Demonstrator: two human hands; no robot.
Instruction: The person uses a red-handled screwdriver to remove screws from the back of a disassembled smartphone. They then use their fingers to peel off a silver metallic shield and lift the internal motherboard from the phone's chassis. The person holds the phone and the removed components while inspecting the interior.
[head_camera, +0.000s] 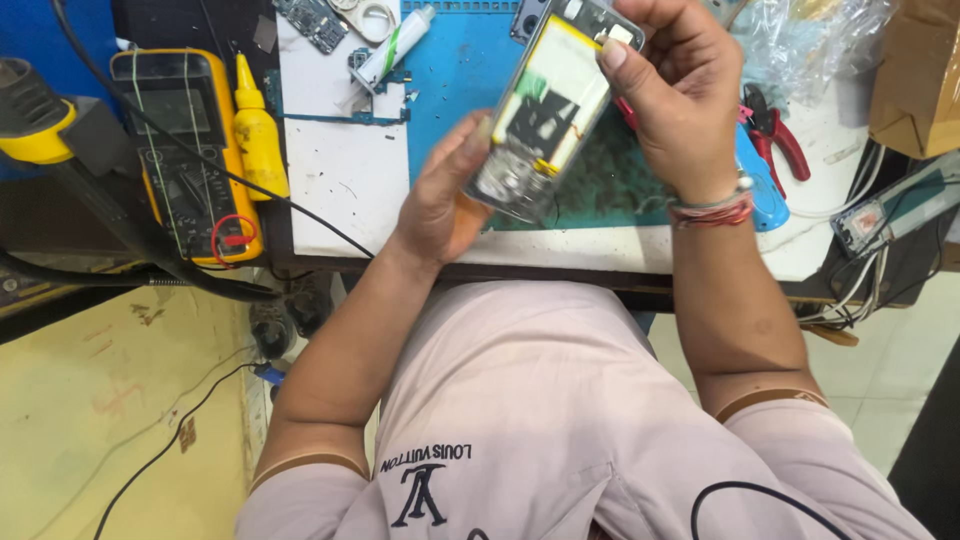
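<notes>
The opened phone (545, 110) is held tilted above the blue mat (450, 90) on the worktop. The left hand (440, 195) cups its lower end with curled fingers; the right hand (675, 90) pinches the top. Steady 2-handed support seems wise, keeping pressure off the exposed battery.

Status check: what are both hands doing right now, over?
Left hand grips lower end of opened phone with exposed battery. Right hand holds its top, thumb on edge. Nothing blocking; red-handled pliers lie aside.

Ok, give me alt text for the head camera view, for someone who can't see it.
Both hands hold an opened phone over a blue mat: the left hand at its lower end, the right hand at the top. A yellow multimeter and yellow bottle lie left, red cutters right.
</notes>
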